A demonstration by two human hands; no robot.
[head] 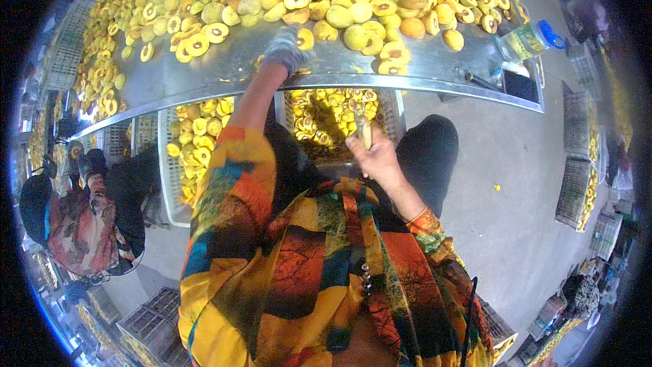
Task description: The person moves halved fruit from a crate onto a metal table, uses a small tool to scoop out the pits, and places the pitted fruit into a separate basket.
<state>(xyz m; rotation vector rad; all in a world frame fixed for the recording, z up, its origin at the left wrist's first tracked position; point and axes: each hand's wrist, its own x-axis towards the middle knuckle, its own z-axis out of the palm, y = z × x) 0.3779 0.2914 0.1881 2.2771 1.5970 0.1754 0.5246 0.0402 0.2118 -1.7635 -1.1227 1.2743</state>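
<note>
My left hand [285, 52], in a grey-white knit glove, rests at the near side of a metal worktable [204, 79]. Its fingers and thumb close around a halved yellow peach [305, 39], though the glove is blurred. In my bare right hand [376, 155] is a small hand tool [364, 130] with a pale handle and a blurred metal end. This tool points away from me, above a plastic crate [399, 112] of cut peach pieces [316, 112] between my knees. A large heap of peach halves [336, 12], many showing brown centres, covers the table's far part.
A blue-capped clear bottle [530, 41] lies at the table's right end, near a dark flat object [518, 85]. Left of my legs stands another crate [170, 178] of peach halves. A co-worker [84, 219] sits further left. Stacked crates [574, 188] stand on the right.
</note>
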